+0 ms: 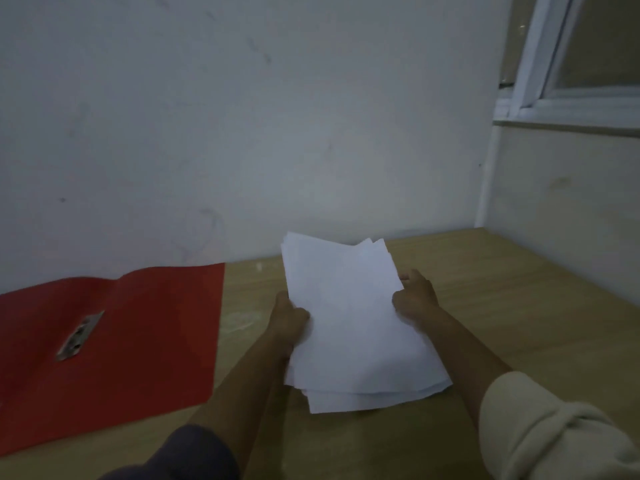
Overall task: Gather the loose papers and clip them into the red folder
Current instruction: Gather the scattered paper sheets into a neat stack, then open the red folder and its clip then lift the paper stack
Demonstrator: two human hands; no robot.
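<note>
A stack of white papers [349,320] is held between both hands above the wooden table, its sheets slightly uneven at the edges. My left hand [289,320] grips the stack's left edge, thumb on top. On the right edge, my right hand [414,299] holds the same stack. The red folder [138,327] lies open and flat on the table to the left, with its metal clip [80,336] on the inside left half.
The wooden table [502,306] meets a pale wall at the back and a second wall on the right. A white window frame [554,81] sits at the upper right. The folder's left part runs out of view.
</note>
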